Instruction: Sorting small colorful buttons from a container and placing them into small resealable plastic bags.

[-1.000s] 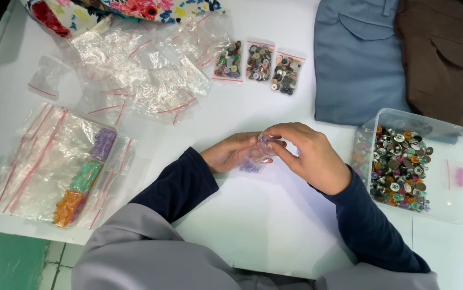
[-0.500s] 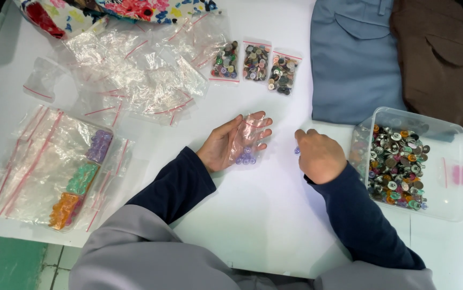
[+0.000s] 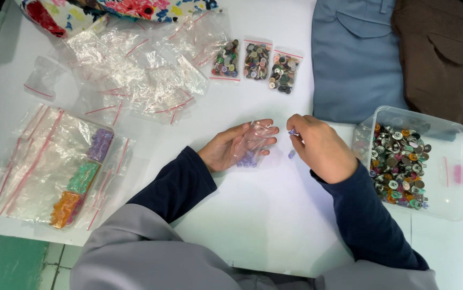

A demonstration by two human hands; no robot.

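The left hand (image 3: 230,149) lies palm up on the desk (image 3: 274,215), fingers loosely clamped on a small clear bag (image 3: 253,145) of purple buttons. At three o'clock, the right hand (image 3: 320,147) pinches a purple button (image 3: 292,132). Filling is underway; next needs the bag's mouth open.

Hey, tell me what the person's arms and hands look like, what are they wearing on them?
Both hands, the left hand and the right hand, are bare: no gloves, and no rings or watch that I can make out. Each arm is covered to the wrist by a snug dark navy sleeve. Nearer the body, a looser grey garment covers the upper arms.
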